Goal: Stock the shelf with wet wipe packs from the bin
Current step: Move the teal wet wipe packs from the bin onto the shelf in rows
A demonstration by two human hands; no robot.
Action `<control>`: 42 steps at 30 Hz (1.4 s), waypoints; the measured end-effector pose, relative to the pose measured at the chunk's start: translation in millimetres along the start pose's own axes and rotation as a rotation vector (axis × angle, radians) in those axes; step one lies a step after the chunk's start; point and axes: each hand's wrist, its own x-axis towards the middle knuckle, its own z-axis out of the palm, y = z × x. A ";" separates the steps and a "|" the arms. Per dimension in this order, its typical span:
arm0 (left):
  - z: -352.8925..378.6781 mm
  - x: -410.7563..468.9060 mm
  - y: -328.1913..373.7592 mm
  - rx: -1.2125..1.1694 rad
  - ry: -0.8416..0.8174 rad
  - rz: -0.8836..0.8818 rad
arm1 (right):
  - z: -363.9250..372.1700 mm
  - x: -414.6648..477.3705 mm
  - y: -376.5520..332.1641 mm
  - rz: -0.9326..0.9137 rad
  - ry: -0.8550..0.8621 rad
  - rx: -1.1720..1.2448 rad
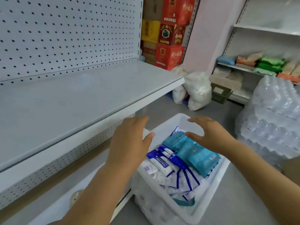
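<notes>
Here, left hand [129,143] hovered open over the near-shelf rim of the bin [226,164], right hand [212,135] loosely spread, empty, above teal packs [194,153], shelf [73,103] edge just beside.

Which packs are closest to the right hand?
The teal plastic packs, just beneath the right hand in the white plastic bin. The dark blue-and-white packs lie farther left, nearer the left hand.
</notes>
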 end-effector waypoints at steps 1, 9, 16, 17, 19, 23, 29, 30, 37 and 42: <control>11.7 -2.6 -4.2 0.052 -0.066 -0.001 | 4.1 -1.3 13.5 0.032 -0.046 -0.015; 66.4 -15.8 -31.6 0.203 -0.354 -0.047 | 63.5 2.0 92.8 0.068 -0.561 -0.173; 100.7 -22.4 -58.8 0.311 -0.603 -0.144 | 90.7 14.1 107.3 -0.028 -0.619 -0.395; 101.3 -24.0 -62.9 0.302 -0.622 -0.166 | 91.4 16.6 107.0 -0.034 -0.624 -0.429; 101.7 -26.7 -70.1 0.284 -0.628 -0.186 | 90.2 21.6 106.3 -0.057 -0.601 -0.491; 102.1 -30.3 -73.5 0.284 -0.613 -0.161 | 90.5 28.7 109.6 -0.092 -0.579 -0.555; 102.7 -30.7 -71.0 0.261 -0.605 -0.158 | 79.2 22.5 110.0 0.044 -0.511 -0.318; 102.4 -30.7 -69.7 0.250 -0.598 -0.160 | 76.9 21.2 107.8 0.062 -0.478 -0.262; 94.1 -34.9 -60.2 0.107 -0.520 -0.182 | 59.0 16.5 84.3 0.226 -0.473 0.117; 77.8 -31.0 -38.0 -0.375 -0.396 -0.409 | 42.2 4.0 24.9 0.309 -0.507 0.697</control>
